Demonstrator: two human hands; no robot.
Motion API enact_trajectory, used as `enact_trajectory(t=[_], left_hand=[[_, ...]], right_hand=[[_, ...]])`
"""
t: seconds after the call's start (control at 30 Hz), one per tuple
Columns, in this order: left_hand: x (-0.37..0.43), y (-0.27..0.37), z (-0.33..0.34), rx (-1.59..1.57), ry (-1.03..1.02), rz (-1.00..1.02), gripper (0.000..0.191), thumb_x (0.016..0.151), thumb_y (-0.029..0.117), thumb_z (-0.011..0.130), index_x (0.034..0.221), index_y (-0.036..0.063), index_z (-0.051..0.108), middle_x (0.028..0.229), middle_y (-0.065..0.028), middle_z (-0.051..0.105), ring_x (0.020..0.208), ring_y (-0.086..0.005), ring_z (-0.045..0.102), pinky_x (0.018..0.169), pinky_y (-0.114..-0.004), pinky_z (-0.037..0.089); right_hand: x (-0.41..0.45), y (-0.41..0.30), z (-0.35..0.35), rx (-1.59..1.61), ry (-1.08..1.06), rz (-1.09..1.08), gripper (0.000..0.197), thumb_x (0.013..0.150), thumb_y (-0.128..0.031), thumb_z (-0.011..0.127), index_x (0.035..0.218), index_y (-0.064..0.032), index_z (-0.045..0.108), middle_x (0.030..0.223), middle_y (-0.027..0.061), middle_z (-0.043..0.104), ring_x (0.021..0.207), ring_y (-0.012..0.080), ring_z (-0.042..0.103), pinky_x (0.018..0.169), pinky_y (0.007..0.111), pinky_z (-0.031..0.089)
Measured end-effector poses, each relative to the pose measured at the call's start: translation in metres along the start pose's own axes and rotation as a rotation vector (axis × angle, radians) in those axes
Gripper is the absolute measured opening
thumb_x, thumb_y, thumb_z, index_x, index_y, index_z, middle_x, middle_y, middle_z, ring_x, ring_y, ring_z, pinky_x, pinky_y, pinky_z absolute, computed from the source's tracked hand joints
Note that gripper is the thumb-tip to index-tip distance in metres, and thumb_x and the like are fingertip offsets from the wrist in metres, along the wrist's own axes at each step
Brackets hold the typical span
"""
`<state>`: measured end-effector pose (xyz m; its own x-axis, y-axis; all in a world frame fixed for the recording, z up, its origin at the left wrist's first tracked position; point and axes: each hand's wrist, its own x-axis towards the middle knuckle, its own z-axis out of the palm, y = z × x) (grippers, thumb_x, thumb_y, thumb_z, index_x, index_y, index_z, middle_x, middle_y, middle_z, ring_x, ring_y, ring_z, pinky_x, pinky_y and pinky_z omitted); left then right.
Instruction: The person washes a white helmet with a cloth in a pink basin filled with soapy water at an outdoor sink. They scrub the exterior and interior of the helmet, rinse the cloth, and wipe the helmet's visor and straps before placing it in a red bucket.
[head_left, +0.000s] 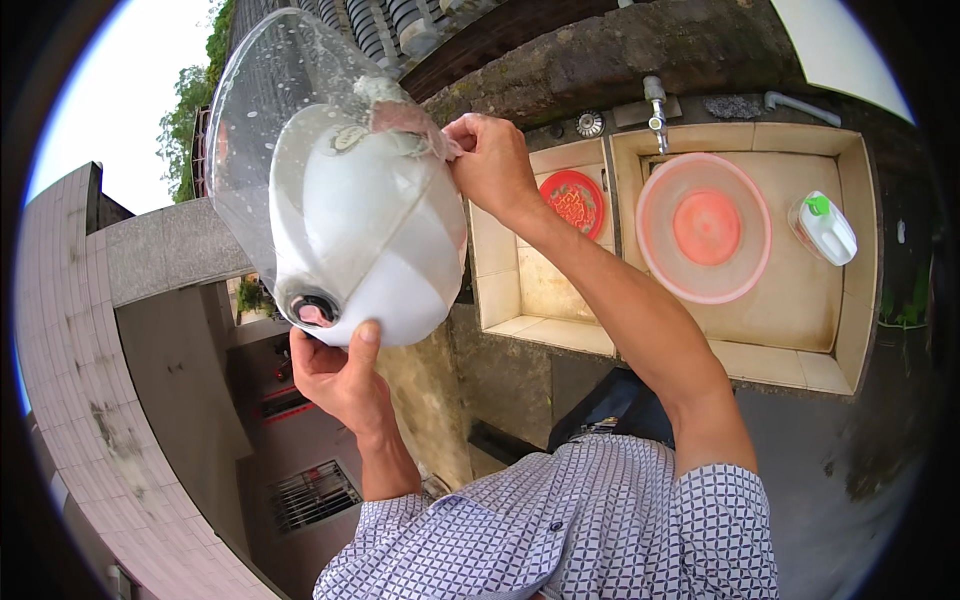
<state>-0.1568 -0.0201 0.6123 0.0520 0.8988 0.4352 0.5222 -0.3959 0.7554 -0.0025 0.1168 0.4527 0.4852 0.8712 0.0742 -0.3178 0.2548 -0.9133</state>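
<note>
A white helmet (375, 225) with a wide clear visor (247, 135) is held up at the upper left, the visor speckled with drops or foam. My left hand (341, 371) grips its lower rim, thumb on the white shell, beside a round dark-edged part (315, 310). With my right hand (487, 161) I pinch a wet pinkish cloth (405, 124) that lies across the top of the helmet near the visor. Some whitish foam or cloth shows at its far end. The inside of the helmet is hidden.
A tiled double sink (795, 367) holds a pink plastic basin (705, 229), a white bottle with a green cap (829, 229) and a red patterned dish (574, 202). Above it are a metal tap (657, 120) and a drain strainer (589, 124). A tiled parapet (82, 337) runs along the left.
</note>
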Motion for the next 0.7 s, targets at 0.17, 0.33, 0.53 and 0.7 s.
enact_trajectory(t=[0.17, 0.33, 0.53, 0.7], left_hand=[[0.001, -0.019, -0.006, 0.068, 0.003, 0.013, 0.046, 0.079, 0.0, 0.086, 0.118, -0.0026, 0.061, 0.11, -0.0061, 0.065, 0.103, -0.0146, 0.061, 0.096, -0.031, 0.047], [0.005, -0.024, -0.008, 0.195, 0.022, 0.039, 0.049, 0.08, 0.001, 0.086, 0.121, -0.0043, 0.062, 0.114, -0.0058, 0.064, 0.103, -0.015, 0.061, 0.095, -0.03, 0.047], [-0.003, -0.023, 0.004, 0.14, 0.047, -0.025, 0.045, 0.081, 0.003, 0.085, 0.12, -0.0038, 0.062, 0.111, -0.0067, 0.066, 0.099, -0.0145, 0.062, 0.093, -0.03, 0.049], [-0.002, -0.022, 0.011, 0.168, 0.072, -0.003, 0.039, 0.083, 0.004, 0.084, 0.115, -0.0026, 0.063, 0.107, -0.0051, 0.067, 0.095, -0.0126, 0.062, 0.089, -0.03, 0.049]], right_hand=[[-0.018, -0.006, -0.02, 0.072, -0.103, 0.048, 0.017, 0.093, -0.012, 0.071, 0.094, 0.0055, 0.071, 0.076, 0.0078, 0.072, 0.068, 0.0117, 0.069, 0.063, 0.029, 0.054], [-0.057, -0.031, -0.038, 0.134, -0.073, -0.033, 0.015, 0.092, -0.012, 0.07, 0.09, 0.002, 0.069, 0.077, 0.0125, 0.073, 0.069, 0.0194, 0.071, 0.065, 0.034, 0.055], [-0.009, 0.017, -0.016, 0.209, -0.097, 0.019, 0.016, 0.091, -0.009, 0.069, 0.099, 0.0053, 0.07, 0.097, 0.013, 0.075, 0.083, 0.0174, 0.072, 0.076, 0.033, 0.057], [-0.023, -0.006, -0.023, 0.422, -0.205, 0.081, 0.022, 0.09, -0.003, 0.069, 0.11, 0.0043, 0.074, 0.104, 0.0067, 0.074, 0.093, 0.0121, 0.068, 0.081, 0.029, 0.053]])
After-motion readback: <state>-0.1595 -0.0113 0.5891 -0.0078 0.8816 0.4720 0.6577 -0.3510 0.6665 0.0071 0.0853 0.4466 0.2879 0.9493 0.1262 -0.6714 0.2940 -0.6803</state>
